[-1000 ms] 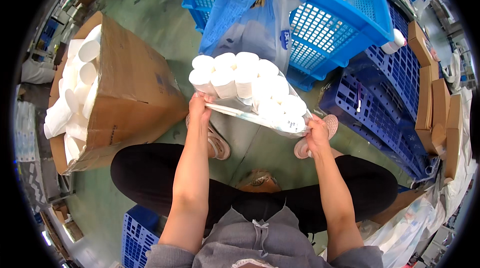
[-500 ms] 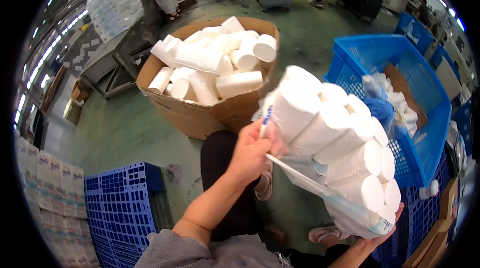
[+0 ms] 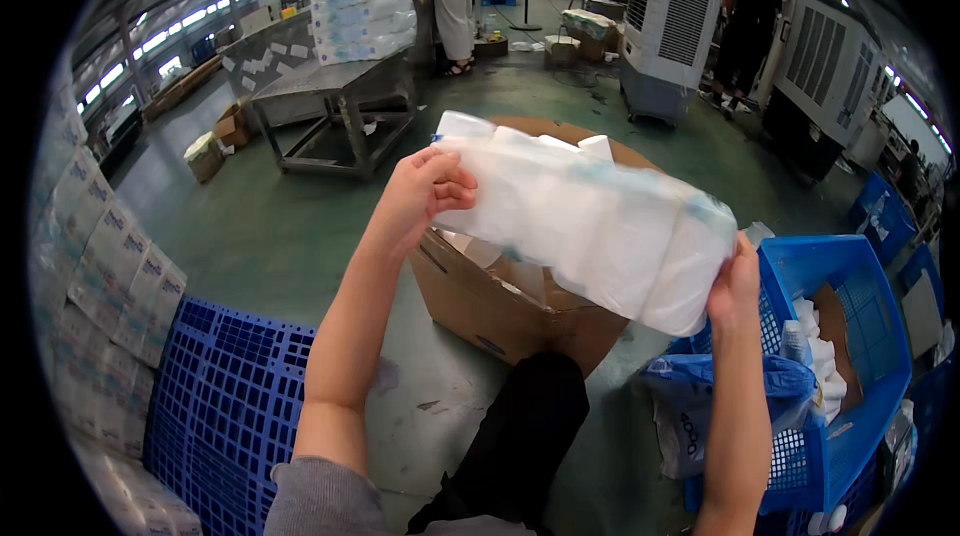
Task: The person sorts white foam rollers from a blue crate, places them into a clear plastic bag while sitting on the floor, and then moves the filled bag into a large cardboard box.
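I hold a clear plastic pack of white paper rolls (image 3: 590,221) raised in front of me, lying roughly level. My left hand (image 3: 425,191) grips its left end with fingers curled over the top edge. My right hand (image 3: 735,281) holds its lower right end. Behind and below the pack stands an open brown cardboard box (image 3: 500,306) with more white rolls just visible inside it. My knee (image 3: 530,416) in dark trousers is just below the box.
A blue plastic crate (image 3: 860,376) with rolls and a blue bag (image 3: 720,406) stands at my right. A blue pallet (image 3: 225,396) lies at lower left, stacked packs (image 3: 95,276) beside it. A metal table (image 3: 335,86) carries wrapped packs. People and large air coolers (image 3: 675,26) stand at the back.
The pack has turned from rolls facing me to its side facing me and now lies more level. My view has swung up and away from the box toward the hall.
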The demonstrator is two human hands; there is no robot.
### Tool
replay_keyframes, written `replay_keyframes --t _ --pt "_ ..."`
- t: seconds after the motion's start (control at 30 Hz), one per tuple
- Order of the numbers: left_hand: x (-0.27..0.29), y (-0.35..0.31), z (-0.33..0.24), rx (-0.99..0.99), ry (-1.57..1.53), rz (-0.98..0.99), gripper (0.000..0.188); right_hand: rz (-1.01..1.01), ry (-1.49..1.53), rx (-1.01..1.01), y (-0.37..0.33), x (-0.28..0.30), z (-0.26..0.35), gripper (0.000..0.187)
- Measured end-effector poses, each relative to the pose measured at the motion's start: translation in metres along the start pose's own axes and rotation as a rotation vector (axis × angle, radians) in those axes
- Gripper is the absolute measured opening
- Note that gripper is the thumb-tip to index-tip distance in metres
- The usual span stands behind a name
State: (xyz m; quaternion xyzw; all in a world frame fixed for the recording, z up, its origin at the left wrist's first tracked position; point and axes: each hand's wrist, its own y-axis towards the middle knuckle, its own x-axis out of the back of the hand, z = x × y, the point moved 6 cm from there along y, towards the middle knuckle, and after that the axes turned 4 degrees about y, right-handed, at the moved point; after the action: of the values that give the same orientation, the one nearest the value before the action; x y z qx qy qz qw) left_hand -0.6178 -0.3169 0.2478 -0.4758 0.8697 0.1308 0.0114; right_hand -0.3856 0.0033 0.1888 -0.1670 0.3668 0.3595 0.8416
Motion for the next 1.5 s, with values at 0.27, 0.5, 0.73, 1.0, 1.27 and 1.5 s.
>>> replay_keyframes --t 0.27,0.5,0.73,1.0,1.27,1.5 --pt "0.078 0.027 0.069 -0.138 0.584 0.177 0.099 0.390 -1.313 0.606 -0.085 -0.049 -0.047 0.101" --pt "0.102 0.033 0.080 -0.201 0.950 -0.028 0.090 0.350 -1.500 0.645 -0.031 -0.069 -0.066 0.067" --pt "0.122 0.098 0.102 -0.148 0.720 -0.092 0.044 0.159 -1.372 0.480 0.042 -0.060 -0.076 0.048" --pt "0.127 0.095 0.066 -0.250 0.408 -0.158 0.014 0.114 -1.140 0.386 0.042 -0.078 -0.036 0.031" --pt "0.103 0.068 0.038 -0.329 0.275 -0.247 0.015 0.119 -1.462 0.535 -0.004 -0.081 -0.033 0.031" --pt "0.080 0.113 0.006 -0.439 0.170 -0.299 0.015 0.064 -1.418 0.635 0.005 -0.114 -0.016 0.029"
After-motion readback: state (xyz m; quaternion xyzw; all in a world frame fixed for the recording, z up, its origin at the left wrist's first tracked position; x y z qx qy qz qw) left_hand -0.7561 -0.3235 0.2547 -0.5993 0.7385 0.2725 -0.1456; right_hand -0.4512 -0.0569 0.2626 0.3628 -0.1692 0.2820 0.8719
